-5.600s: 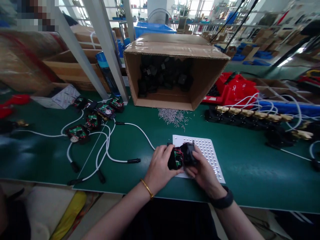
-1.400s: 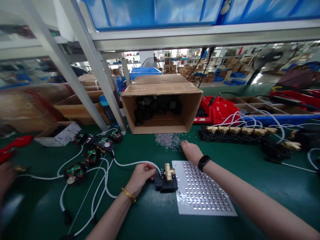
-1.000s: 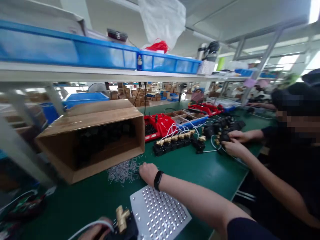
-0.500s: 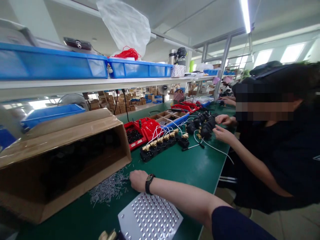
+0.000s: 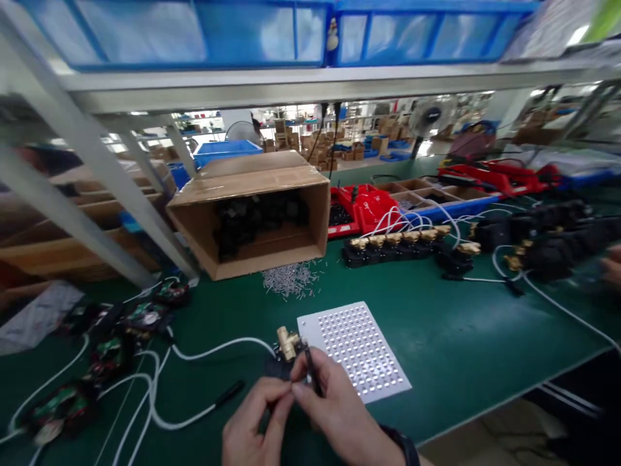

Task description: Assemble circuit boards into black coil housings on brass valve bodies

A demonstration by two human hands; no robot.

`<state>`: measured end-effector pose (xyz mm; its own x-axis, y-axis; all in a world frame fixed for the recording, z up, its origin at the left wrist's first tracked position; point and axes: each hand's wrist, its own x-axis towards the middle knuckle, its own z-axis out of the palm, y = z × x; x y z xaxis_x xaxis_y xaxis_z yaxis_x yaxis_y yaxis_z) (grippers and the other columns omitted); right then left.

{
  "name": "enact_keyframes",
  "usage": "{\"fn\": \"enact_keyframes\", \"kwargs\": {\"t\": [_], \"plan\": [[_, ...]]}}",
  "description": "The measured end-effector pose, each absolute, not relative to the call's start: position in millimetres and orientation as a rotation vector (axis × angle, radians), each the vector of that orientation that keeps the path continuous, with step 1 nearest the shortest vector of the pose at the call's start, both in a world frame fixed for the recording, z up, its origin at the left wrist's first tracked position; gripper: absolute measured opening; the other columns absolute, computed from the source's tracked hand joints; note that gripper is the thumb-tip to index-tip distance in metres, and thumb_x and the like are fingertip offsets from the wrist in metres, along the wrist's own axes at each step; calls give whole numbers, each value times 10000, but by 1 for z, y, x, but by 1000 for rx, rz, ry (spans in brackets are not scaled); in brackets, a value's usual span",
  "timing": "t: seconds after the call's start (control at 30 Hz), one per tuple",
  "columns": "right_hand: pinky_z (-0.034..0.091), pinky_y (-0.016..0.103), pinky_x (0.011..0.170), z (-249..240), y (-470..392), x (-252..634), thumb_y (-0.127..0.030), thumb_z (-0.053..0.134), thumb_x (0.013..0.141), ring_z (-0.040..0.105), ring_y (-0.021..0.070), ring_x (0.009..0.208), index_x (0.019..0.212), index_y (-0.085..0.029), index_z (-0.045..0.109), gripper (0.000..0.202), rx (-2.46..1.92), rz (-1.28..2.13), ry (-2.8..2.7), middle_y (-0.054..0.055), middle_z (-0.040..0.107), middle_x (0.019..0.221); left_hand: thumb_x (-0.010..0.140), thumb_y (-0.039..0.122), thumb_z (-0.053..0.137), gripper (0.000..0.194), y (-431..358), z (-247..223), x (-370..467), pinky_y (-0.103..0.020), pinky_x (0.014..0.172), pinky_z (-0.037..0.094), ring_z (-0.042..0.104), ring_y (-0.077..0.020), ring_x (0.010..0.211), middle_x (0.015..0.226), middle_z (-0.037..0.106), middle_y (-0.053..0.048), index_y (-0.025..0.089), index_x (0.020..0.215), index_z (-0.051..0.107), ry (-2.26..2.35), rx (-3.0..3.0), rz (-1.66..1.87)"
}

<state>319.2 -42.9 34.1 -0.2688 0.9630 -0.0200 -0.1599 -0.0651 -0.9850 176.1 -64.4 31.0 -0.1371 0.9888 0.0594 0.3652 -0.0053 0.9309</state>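
Observation:
My right hand (image 5: 334, 401), with a dark watch at the wrist, is closed around a thin dark tool (image 5: 313, 372). Its fingertips meet those of my left hand (image 5: 259, 414), which is pinched on something too small to make out. Just beyond the fingers is a black part with a brass fitting (image 5: 287, 343) and a white cable. The white perforated plate (image 5: 361, 349) lies to the right of the hands. A pile of small grey screws or pins (image 5: 290, 279) is on the green table (image 5: 233, 307), in front of the cardboard box.
An open cardboard box (image 5: 272, 249) holds black parts. Circuit assemblies with white cables (image 5: 109, 356) lie left. A row of black units with brass fittings (image 5: 398, 249) stands right, before red bins (image 5: 371, 207). A person's hand (image 5: 612, 265) shows at the right edge.
The view has swung left and down. My right hand has moved from the pile to beside the brass fitting, where my left hand now shows too. The dark tool is now visible in my right hand.

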Motion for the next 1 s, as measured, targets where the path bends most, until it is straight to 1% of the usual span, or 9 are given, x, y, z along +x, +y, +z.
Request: {"fn": "enact_keyframes", "kwargs": {"t": [0.07, 0.13, 0.23, 0.3, 0.43, 0.53, 0.73, 0.8, 1.0], "plan": [[305, 196, 429, 31, -41, 319, -362, 636, 723, 372, 80, 446, 789, -197, 501, 223, -996, 1627, -1169, -67, 442, 591, 722, 391, 617, 176, -65, 36, 190, -280, 695, 488, 607, -221, 732, 751, 663, -59, 239, 666, 685, 1550, 1426, 1223], [311, 197, 416, 31, -25, 330, -349, 601, 746, 404, 87, 431, 779, -194, 509, 183, -1121, 1564, -1297, -63, 472, 560, 711, 382, 636, 173, -64, 38, 191, -275, 652, 482, 592, -206, 687, 700, 642, -55, 222, 650, 665, 1537, 1331, 1269], [440, 231, 668, 29, 28, 357, -241, 517, 820, 594, 136, 720, 800, -176, 582, 94, -1500, 925, -1734, 12, 638, 753, 665, 386, 689, 216, -63, 38, 175, -244, 551, 466, 566, -161, 591, 643, 622, -32, 188, 669, 605, 1434, 971, 1288], [430, 286, 788, 23, 72, 371, -175, 550, 811, 595, 174, 870, 894, -147, 606, 104, -1619, 774, -1790, 57, 649, 896, 630, 367, 730, 263, -65, 35, 163, -234, 538, 466, 573, -145, 580, 671, 639, -35, 168, 692, 569, 1363, 700, 1314], [463, 371, 795, 4, 138, 372, -227, 621, 825, 593, 189, 864, 918, -133, 612, 132, -1720, 728, -1978, 42, 628, 913, 556, 308, 795, 369, -75, 25, 152, -244, 564, 486, 610, -153, 597, 699, 664, -50, 139, 805, 582, 1341, 407, 1379], [486, 379, 775, -3, 155, 362, -296, 565, 881, 590, 177, 862, 959, -138, 597, 179, -1757, 736, -2050, 45, 606, 983, 610, 323, 765, 395, -81, 13, 157, -229, 539, 474, 607, -145, 573, 674, 663, -46, 121, 892, 576, 1349, 430, 1430], [439, 295, 691, 10, 105, 366, -154, 519, 847, 571, 173, 771, 896, -140, 585, 84, -1599, 826, -2031, 52, 610, 837, 778, 315, 604, 220, -80, -9, 178, -269, 605, 515, 659, -171, 646, 788, 702, -85, 158, 890, 499, 1479, 781, 1459], [420, 269, 595, 10, 70, 371, -217, 478, 859, 557, 156, 673, 967, -164, 573, 154, -1526, 915, -1977, 40, 614, 828, 813, 284, 557, 135, -80, -14, 181, -288, 663, 528, 671, -175, 711, 860, 703, -91, 163, 869, 532, 1567, 921, 1479], [301, 240, 453, -12, -2, 366, -388, 611, 735, 424, 117, 478, 853, -159, 618, 257, -1475, 1208, -1470, -3, 559, 621, 801, 163, 574, 69, -79, -21, 182, -289, 770, 490, 636, -170, 821, 833, 671, -52, 171, 774, 638, 1830, 1660, 1519]]}}
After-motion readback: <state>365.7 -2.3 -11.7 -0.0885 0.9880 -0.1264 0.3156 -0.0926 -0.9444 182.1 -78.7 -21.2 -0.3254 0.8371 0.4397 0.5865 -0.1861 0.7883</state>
